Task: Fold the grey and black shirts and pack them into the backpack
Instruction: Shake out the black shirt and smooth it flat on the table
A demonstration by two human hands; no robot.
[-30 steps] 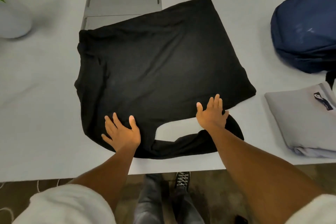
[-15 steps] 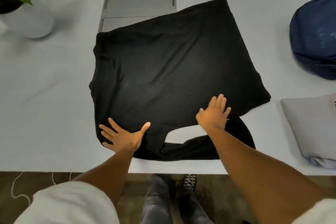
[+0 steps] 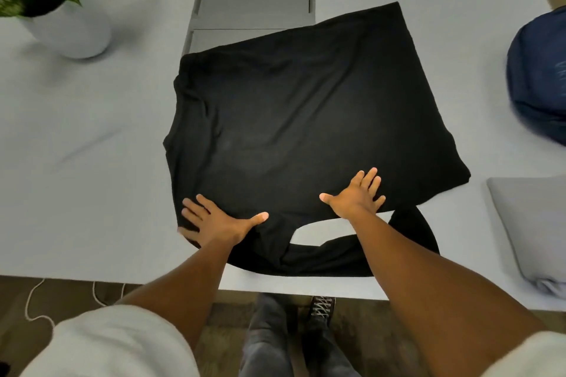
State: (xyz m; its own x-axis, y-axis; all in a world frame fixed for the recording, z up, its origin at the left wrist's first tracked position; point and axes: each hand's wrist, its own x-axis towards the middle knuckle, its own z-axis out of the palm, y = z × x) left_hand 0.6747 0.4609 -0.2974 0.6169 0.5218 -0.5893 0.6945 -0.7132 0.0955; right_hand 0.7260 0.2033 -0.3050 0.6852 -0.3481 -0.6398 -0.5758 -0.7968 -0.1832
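Observation:
The black shirt [image 3: 300, 119] lies spread flat on the white table, one sleeve curled along the near edge. My left hand [image 3: 214, 222] presses flat on its near left corner, fingers spread. My right hand [image 3: 356, 196] rests flat on the cloth near the lower right, fingers straight. The grey shirt [image 3: 533, 229] sits folded at the right edge of the table. Part of the dark blue backpack [image 3: 539, 73] shows at the far right.
A grey tray [image 3: 254, 9] sits behind the black shirt, partly covered by it. A white pot with a leafy plant [image 3: 70, 24] stands at the far left. The table's near edge [image 3: 122, 278] runs just below my hands; a white cord lies on the floor.
My left hand slid left toward the shirt's near left corner. My right hand spread its fingers in about the same place on the cloth. The view shifted left, so the backpack and grey shirt moved right.

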